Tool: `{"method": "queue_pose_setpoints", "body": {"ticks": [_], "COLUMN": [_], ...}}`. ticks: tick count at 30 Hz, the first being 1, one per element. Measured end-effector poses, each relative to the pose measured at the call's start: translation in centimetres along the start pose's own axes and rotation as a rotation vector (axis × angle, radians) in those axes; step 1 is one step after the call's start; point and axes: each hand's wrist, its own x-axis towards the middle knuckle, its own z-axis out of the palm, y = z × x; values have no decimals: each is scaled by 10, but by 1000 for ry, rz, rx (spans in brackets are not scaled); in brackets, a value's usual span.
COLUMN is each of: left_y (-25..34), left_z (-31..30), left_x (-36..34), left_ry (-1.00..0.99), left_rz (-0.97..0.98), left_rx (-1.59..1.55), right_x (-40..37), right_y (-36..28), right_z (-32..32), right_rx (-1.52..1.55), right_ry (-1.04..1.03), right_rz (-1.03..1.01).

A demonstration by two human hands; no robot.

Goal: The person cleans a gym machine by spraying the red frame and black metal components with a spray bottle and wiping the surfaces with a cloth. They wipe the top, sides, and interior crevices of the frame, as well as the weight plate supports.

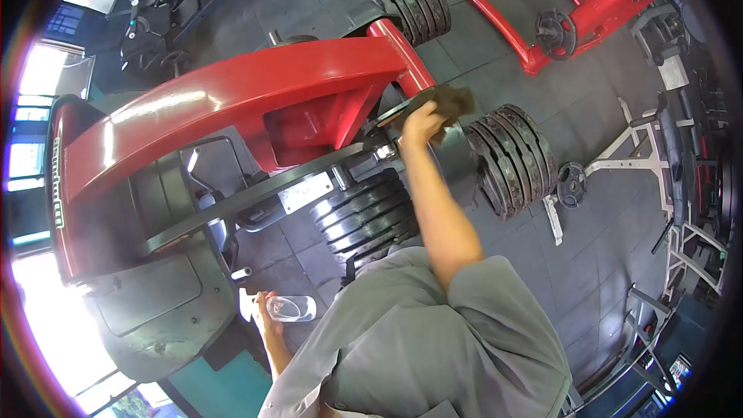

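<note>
My right hand (422,124) reaches forward and presses a brown cloth (453,102) against the end of the red weight machine (232,81), near its dark metal plate. Low on the left, my left hand (267,311) is wrapped round a clear spray bottle (292,309) with a white spray head. The bottle lies tilted sideways, away from the machine's frame. Part of the cloth is hidden under my right fingers.
Black weight plates (364,213) are stacked on the machine's near side, with more plates (511,161) to the right and others (406,4) beyond. A grey padded seat (162,306) is at left. Another red machine (596,19) and a white rack (635,159) stand farther off.
</note>
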Motion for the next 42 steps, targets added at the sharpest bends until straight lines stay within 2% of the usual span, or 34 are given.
{"method": "queue_pose_setpoints", "body": {"ticks": [2,4,6,7,8,10,13,17,18,19,20,21,22,24,28,31,35,38,40,42], "left_y": [-1,-1,0,-1,-2,0,-16,-36,-46,-43,-48,-52,-54,-49,-38,-38,-57,-70,-74,-68], "left_z": [0,5,14,16,16,18,18,24,18,18,20,19,19,19,34,37,31,21,17,22], "left_x": [0,4,1,-1,-6,-9,-7,6,1,-1,0,0,0,-4,-16,-16,-20,-22,-28,-37], "left_ry": [-45,-67,-56,-72,-86,-133,-72,-138,-137,-173,-94,-56,-52,-32,-55,-26,34,23,10,17], "left_rz": [-24,-5,42,35,24,7,5,33,26,-65,-36,1,50,18,-32,-59,-66,-91,-117,-134], "left_rx": [7,1,-6,-28,-45,-76,-49,4,5,-6,3,17,-23,15,34,14,-115,-122,-75,-26], "right_x": [-58,-102,-95,-83,-67,-43,-50,-37,-19,-14,2,13,27,50,68,77,96,145,156,160], "right_y": [1,34,48,54,57,57,92,54,47,13,-10,-40,-61,-110,-169,-176,-178,-125,-86,-15], "right_z": [-14,-31,-41,-34,-22,-6,-2,-58,-82,-111,-133,-162,-185,-221,-231,-217,-191,-167,-137,-126], "right_rx": [38,-189,-284,-305,-203,-381,-158,-176,-60,405,544,542,581,476,364,373,451,132,-287,-765], "right_ry": [-121,-416,-508,-434,-407,-476,-346,-679,-789,-735,-730,-697,-719,-719,-840,-858,-1006,-954,-881,-565], "right_rz": [7,-224,-260,-307,-92,185,16,69,431,619,778,771,726,597,304,383,518,564,349,-384]}}
